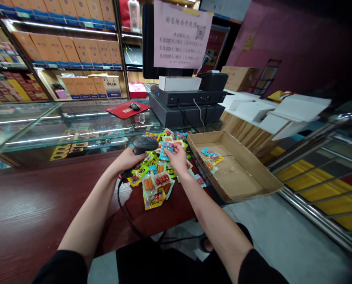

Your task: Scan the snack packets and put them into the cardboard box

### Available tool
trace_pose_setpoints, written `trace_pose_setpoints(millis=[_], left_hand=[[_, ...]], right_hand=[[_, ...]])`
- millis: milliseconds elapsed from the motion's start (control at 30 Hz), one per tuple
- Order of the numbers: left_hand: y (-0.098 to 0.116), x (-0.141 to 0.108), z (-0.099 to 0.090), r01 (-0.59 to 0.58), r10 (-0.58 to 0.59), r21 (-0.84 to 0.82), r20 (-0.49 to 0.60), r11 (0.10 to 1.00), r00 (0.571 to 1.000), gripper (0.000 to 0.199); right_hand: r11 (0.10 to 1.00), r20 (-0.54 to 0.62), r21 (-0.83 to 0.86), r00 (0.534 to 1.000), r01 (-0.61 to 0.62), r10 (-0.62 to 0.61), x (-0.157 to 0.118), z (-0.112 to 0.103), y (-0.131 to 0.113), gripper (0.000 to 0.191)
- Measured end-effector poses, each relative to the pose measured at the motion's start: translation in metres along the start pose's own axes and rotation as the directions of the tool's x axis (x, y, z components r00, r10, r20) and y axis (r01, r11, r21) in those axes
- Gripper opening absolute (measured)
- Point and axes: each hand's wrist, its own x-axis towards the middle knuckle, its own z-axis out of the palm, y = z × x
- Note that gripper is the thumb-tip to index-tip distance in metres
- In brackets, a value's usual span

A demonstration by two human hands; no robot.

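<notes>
My left hand (130,159) is wrapped round a black barcode scanner (145,145), whose head points right over a heap of small snack packets (152,163). A cable hangs from the scanner's handle. Between the fingers of my right hand (178,157) is a blue snack packet (165,150), close in front of the scanner head. The heap mixes green, yellow and clear packets, some showing small sausages. Right of the heap, a shallow cardboard box (237,173) holds a few packets (211,156) in its left part.
The heap lies on a dark red wooden table (60,197). Behind it stand a glass counter (84,134), a red mouse pad (125,109) with a mouse, and a black cash drawer (176,112) under a monitor covered by a paper notice (181,35). A metal railing (320,189) is at right.
</notes>
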Motion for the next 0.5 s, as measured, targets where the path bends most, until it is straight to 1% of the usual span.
trace_pose_setpoints(millis=[133, 267, 367, 500], left_hand=[[0.005, -0.002, 0.006, -0.003, 0.004, -0.061, 0.013, 0.998, 1.0, 0.034], [0.019, -0.004, 0.021, -0.03, 0.032, -0.074, 0.027, 0.997, 0.999, 0.034], [0.031, -0.005, 0.037, -0.064, 0.067, -0.051, 0.056, 0.997, 0.996, 0.033], [0.038, -0.005, 0.06, -0.097, 0.097, -0.009, 0.102, 0.995, 0.99, 0.033]], right_hand=[[0.999, -0.015, 0.0, 0.999, 0.033, -0.033, 0.003, -0.007, -0.006, 0.037], [0.997, -0.068, -0.031, 0.995, 0.077, -0.079, 0.01, -0.023, -0.021, 0.037], [0.989, -0.128, -0.079, 0.982, 0.129, -0.138, 0.018, -0.044, -0.041, 0.037], [0.979, -0.227, -0.111, 0.955, 0.169, -0.19, 0.027, -0.081, -0.067, 0.039]])
